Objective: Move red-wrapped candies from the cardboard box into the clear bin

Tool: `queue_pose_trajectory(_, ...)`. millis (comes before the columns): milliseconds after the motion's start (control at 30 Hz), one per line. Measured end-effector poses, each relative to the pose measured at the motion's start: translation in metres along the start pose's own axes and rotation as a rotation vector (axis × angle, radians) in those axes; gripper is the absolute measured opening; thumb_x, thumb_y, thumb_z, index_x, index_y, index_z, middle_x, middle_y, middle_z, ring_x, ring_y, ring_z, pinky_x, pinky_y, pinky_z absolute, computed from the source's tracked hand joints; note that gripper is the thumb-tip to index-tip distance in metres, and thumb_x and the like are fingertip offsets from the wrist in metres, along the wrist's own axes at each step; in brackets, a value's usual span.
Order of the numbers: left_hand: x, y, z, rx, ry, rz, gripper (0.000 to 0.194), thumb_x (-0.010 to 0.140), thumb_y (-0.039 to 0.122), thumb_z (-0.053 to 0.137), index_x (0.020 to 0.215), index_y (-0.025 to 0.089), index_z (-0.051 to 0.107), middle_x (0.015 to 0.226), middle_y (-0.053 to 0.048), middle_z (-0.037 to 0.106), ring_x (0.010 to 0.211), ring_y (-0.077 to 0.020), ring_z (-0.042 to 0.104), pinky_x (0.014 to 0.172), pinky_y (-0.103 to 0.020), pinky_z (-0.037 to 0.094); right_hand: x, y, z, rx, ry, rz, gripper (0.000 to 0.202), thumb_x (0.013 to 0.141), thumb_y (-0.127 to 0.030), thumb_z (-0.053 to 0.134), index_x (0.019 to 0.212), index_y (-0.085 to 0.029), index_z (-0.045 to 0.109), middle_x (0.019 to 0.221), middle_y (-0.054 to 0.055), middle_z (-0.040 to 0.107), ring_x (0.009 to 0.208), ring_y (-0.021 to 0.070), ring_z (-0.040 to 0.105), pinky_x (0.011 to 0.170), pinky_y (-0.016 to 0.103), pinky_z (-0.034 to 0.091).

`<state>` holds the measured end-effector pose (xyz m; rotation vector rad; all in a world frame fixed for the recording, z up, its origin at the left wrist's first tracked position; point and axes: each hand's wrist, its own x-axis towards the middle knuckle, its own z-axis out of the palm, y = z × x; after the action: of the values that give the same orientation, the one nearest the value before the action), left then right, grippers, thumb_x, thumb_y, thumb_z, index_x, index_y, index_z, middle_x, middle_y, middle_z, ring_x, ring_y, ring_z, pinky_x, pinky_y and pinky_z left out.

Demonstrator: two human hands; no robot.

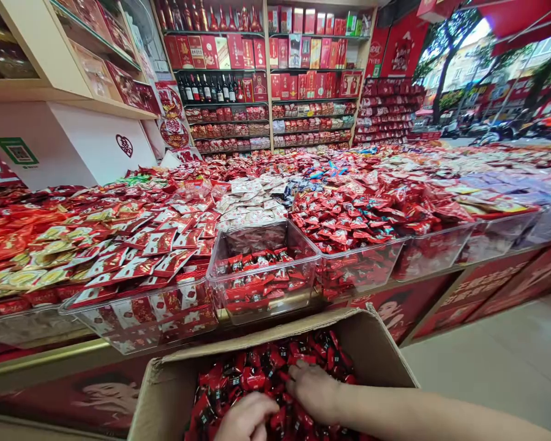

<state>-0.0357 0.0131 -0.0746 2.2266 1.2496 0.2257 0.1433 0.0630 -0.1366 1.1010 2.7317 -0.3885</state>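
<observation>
An open cardboard box (275,335) at the bottom of the view contains many small red-and-black wrapped candies (252,378). My right hand (313,391) reaches in from the right, palm down on the candies. Its fingers are slightly apart and bent, their tips partly hidden among the wrappers. Low in the box is my left hand (248,419), with curved fingers and the thumb apart, just over the candies and cut off by the frame's lower edge. I see no candy in either hand. Beyond the box stands a clear plastic bin (269,269), partly filled with similar candies.
Left of the clear bin, another bin (133,327) is heaped with red-and-white packets. A bin of red sweets (349,223) adjoins it on the right. Shelves (270,79) with bottles and red boxes line the back. Tiled floor (500,355) shows at the right.
</observation>
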Motion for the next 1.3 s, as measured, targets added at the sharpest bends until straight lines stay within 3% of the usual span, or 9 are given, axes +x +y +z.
queue_pose_trajectory(133,-0.008,-0.001,-0.005,-0.14,0.259,-0.172,0.031,0.079,0.023,0.037,0.104,0.03,0.053,0.114,-0.003,0.055,0.109,-0.0164,0.046,0.095,-0.03,0.036,-0.009,-0.002,-0.023,0.114,0.173,0.006,0.019,0.066,-0.011,0.044,0.078,-0.016,0.057,0.082,0.009,0.059,0.08,0.0228,0.052,0.067,0.03,0.043)
queue_pose_trajectory(267,-0.003,0.014,-0.009,-0.448,0.28,-0.257,0.051,0.072,0.037,0.054,0.12,0.025,0.043,0.129,-0.004,0.043,0.119,-0.0199,0.035,0.102,-0.034,0.025,-0.02,-0.01,-0.046,0.533,0.286,-0.015,0.003,0.069,-0.018,0.048,0.067,-0.018,0.049,0.068,0.001,0.055,0.065,0.0143,0.049,0.06,0.023,0.038)
queue_pose_trajectory(433,0.005,0.022,-0.004,-0.867,0.365,-0.404,0.031,0.07,0.038,0.056,0.096,0.022,0.058,0.086,-0.004,0.066,0.063,-0.0175,0.058,0.063,-0.032,0.049,-0.027,-0.025,-0.046,1.245,0.291,0.099,0.015,0.069,-0.028,0.055,0.068,-0.017,0.045,0.057,-0.004,0.044,0.052,0.0078,0.038,0.049,0.019,0.03)
queue_pose_trajectory(533,0.005,0.024,-0.005,-1.011,0.464,-0.471,0.027,0.071,0.038,0.054,0.091,0.019,0.052,0.083,-0.002,0.061,0.063,-0.0137,0.056,0.059,-0.028,0.049,-0.028,-0.029,-0.044,1.555,0.335,0.152,0.025,0.07,-0.038,0.055,0.069,-0.016,0.042,0.053,-0.006,0.041,0.046,0.0057,0.032,0.045,0.019,0.026)
queue_pose_trajectory(667,0.006,0.037,-0.011,-1.211,0.467,-0.469,0.014,0.075,0.031,0.049,0.085,0.021,0.047,0.083,0.0,0.059,0.073,-0.0125,0.057,0.067,-0.027,0.048,-0.031,-0.031,-0.056,1.624,0.555,0.183,0.032,0.067,-0.044,0.058,0.067,-0.016,0.042,0.054,-0.005,0.044,0.047,0.0055,0.034,0.046,0.019,0.027)
queue_pose_trajectory(800,0.008,0.051,-0.011,-1.257,0.453,-0.468,0.016,0.075,0.037,0.048,0.082,0.022,0.047,0.055,0.008,0.048,0.044,-0.0064,0.044,0.044,-0.019,0.042,-0.034,-0.035,-0.07,1.568,0.725,0.241,0.029,0.068,-0.041,0.059,0.066,-0.016,0.044,0.055,-0.005,0.043,0.05,0.0063,0.036,0.049,0.021,0.03)
queue_pose_trajectory(967,0.01,0.058,-0.007,-1.128,0.459,-0.458,0.03,0.054,0.03,0.072,0.077,0.017,0.058,0.05,0.008,0.048,0.038,-0.0044,0.033,0.031,-0.014,0.029,-0.036,-0.042,-0.076,1.733,0.671,0.244,0.029,0.064,-0.039,0.063,0.064,-0.015,0.046,0.056,-0.004,0.05,0.05,0.0062,0.04,0.049,0.02,0.032)
queue_pose_trajectory(1167,0.007,0.057,-0.009,-1.111,0.484,-0.449,0.02,0.058,0.03,0.069,0.061,0.016,0.056,0.049,0.007,0.046,0.041,-0.0046,0.035,0.036,-0.014,0.035,-0.039,-0.035,-0.076,2.13,0.531,0.224,0.029,0.062,-0.032,0.067,0.059,-0.014,0.044,0.061,-0.001,0.056,0.052,0.0063,0.046,0.052,0.021,0.034)
queue_pose_trajectory(1300,0.004,0.059,-0.013,-1.203,0.481,-0.441,0.022,0.058,0.029,0.07,0.058,0.017,0.052,0.046,0.008,0.044,0.041,-0.0048,0.036,0.038,-0.015,0.038,-0.041,-0.032,-0.075,2.181,0.526,0.137,0.025,0.064,-0.028,0.067,0.06,-0.014,0.046,0.059,-0.002,0.056,0.051,0.0056,0.046,0.05,0.019,0.033)
